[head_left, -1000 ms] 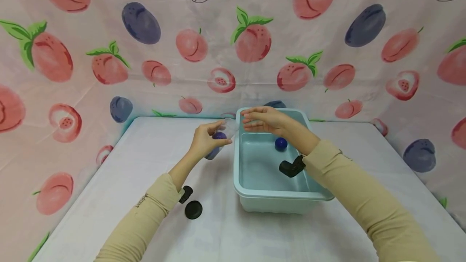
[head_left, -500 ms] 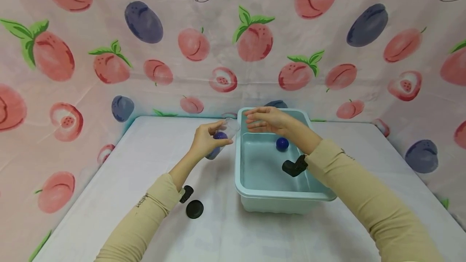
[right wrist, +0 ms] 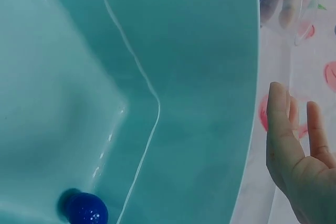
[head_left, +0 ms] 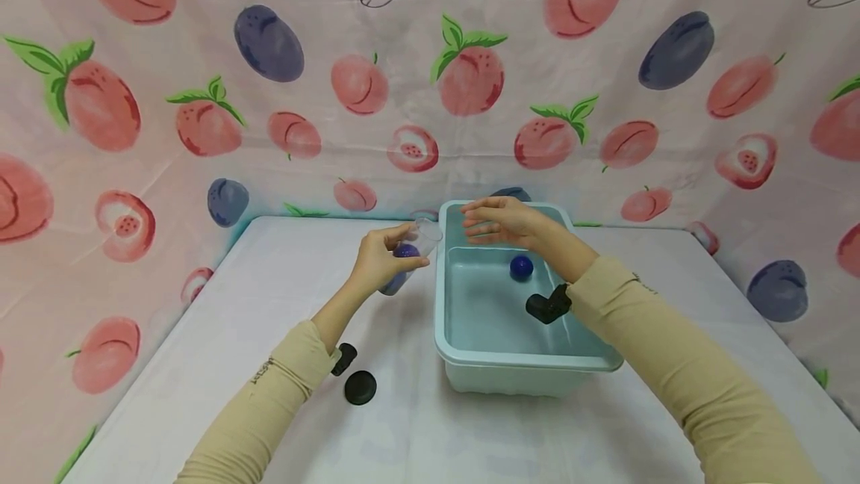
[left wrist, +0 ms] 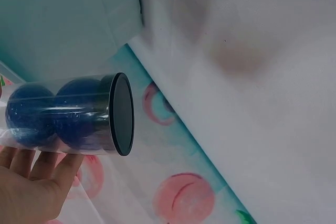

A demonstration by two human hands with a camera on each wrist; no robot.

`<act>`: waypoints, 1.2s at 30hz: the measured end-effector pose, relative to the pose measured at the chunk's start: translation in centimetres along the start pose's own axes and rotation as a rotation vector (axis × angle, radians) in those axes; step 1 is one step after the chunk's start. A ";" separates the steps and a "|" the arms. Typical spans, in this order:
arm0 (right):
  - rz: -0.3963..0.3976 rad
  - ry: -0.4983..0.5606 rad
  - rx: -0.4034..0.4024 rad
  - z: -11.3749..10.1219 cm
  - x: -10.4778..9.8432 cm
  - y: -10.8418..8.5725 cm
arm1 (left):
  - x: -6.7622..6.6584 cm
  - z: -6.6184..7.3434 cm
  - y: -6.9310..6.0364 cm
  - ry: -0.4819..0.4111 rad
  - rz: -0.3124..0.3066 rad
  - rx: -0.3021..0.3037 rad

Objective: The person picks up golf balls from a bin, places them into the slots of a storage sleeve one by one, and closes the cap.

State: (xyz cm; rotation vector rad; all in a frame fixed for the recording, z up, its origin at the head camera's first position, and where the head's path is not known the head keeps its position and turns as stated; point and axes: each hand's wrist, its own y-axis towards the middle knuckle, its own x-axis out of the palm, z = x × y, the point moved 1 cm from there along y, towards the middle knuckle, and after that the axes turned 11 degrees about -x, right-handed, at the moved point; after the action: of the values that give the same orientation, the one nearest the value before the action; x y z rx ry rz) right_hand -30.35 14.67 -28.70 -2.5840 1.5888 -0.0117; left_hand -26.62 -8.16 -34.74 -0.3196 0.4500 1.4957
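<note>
Two balls (left wrist: pixel 79 114) sit inside the tube (head_left: pixel 426 234) the left grip (head_left: pixel 378 256) grasps; best tilt it mouth-up; right grip (head_left: pixel 502 220) released.

Since a second ago the right hand (head_left: pixel 500 221) has drawn slightly rightward above the back left corner of the tub (head_left: pixel 531 359), its fingertips (head_left: pixel 469 208), which hung close to the left rim and the clear tube's (head_left: pixel 425 233) mouth, now standing farther from both

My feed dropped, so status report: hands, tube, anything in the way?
Left hand grips clear tube, two blue balls inside. Right hand holding nothing, raised at far end of bin. No obstruction visible at tube's mouth.
</note>
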 end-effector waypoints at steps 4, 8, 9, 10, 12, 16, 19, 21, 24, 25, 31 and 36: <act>0.000 -0.003 -0.005 0.1 -0.5 0.0 | -0.1 0.0 -0.1 0.002 -0.001 -0.012; 0.003 -0.022 -0.012 0.2 -1.1 0.0 | -0.2 -0.1 0.0 -0.002 -0.005 -0.010; 0.006 -0.032 -0.013 0.1 -1.3 0.0 | -0.2 -0.1 0.0 -0.002 -0.005 -0.010; 0.010 -0.034 -0.013 0.2 -1.4 0.0 | -0.2 0.0 0.0 -0.003 -0.006 -0.010; 0.023 -0.041 -0.009 0.2 -1.7 0.1 | -0.2 0.0 0.1 -0.004 -0.005 -0.012; 0.034 -0.060 0.001 0.4 -2.3 0.0 | -0.2 0.1 0.0 -0.009 -0.006 -0.024; 0.024 -0.087 0.001 0.5 -2.7 -0.1 | -0.2 0.1 0.0 -0.011 -0.006 -0.028; 0.023 -0.104 0.001 0.7 -3.0 -0.1 | -0.3 0.1 -0.1 -0.012 -0.006 -0.030; 0.028 -0.125 0.005 0.9 -3.5 -0.2 | -0.3 0.1 -0.2 -0.012 -0.005 -0.026; 0.033 -0.132 0.008 1.0 -3.6 -0.2 | -0.3 0.1 -0.2 -0.012 -0.005 -0.026; 0.072 -0.182 0.030 1.4 -4.3 -0.3 | -0.2 0.1 -0.1 -0.014 -0.005 -0.029; 0.089 -0.238 0.044 1.7 -4.8 -0.3 | -0.2 0.1 -0.1 -0.010 0.004 -0.030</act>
State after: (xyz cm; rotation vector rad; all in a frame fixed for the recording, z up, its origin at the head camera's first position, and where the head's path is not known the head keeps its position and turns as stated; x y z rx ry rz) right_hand -32.11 19.20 -30.16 -2.3750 1.5936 0.2550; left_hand -26.53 -8.28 -34.53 -0.3349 0.4208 1.5082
